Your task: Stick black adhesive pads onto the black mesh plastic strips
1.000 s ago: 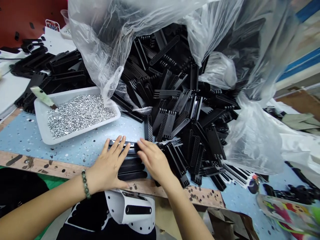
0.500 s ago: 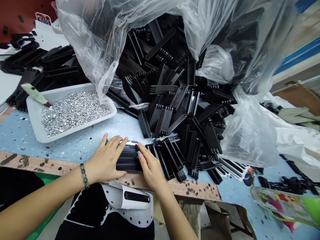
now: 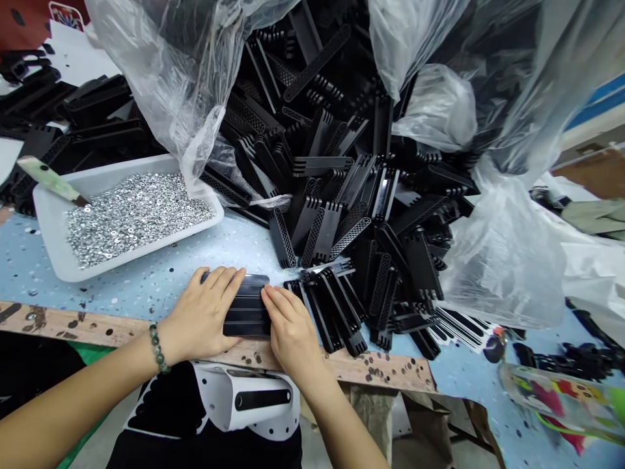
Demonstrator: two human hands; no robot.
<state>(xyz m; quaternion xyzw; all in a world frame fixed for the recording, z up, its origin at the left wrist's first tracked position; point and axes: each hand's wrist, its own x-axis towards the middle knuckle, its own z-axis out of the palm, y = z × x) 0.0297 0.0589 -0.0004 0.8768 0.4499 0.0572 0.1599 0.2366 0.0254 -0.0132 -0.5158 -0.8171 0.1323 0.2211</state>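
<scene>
Squaring up a small stack of black slotted plastic pieces (image 3: pixel 247 306) with two hands, the person works at the near edge of a speckled pale-blue table (image 3: pixel 146 293). The stack holds roughly four pieces, though their edges are hard to count. It lies flat with its long axis running left to right, parallel to the worn wooden edge strip (image 3: pixel 97 326), and it sits just far of that strip. The left hand (image 3: pixel 202 319) rests on the stack's left part, its slightly spread fingers (image 3: pixel 222 280) lying across the top and pointing far. The right hand (image 3: pixel 290 329) presses against the right end, its fingers (image 3: pixel 276 306) close together and angled far and left, so the stack is held between both hands. One beaded bracelet (image 3: pixel 156 348) circles the left wrist. Just right of the stack, a loose pile of black slotted plastic pieces (image 3: pixel 332 312) spreads up into a much larger heap (image 3: pixel 332 182), too many to count, spilling from a clear plastic bag (image 3: pixel 166 85). Far left stands one white plastic tray (image 3: pixel 58 251) filled with silver metal washers (image 3: pixel 137 218). A single tool with a pale green handle (image 3: pixel 49 179) lies across its left corner, its tip among the washers.
</scene>
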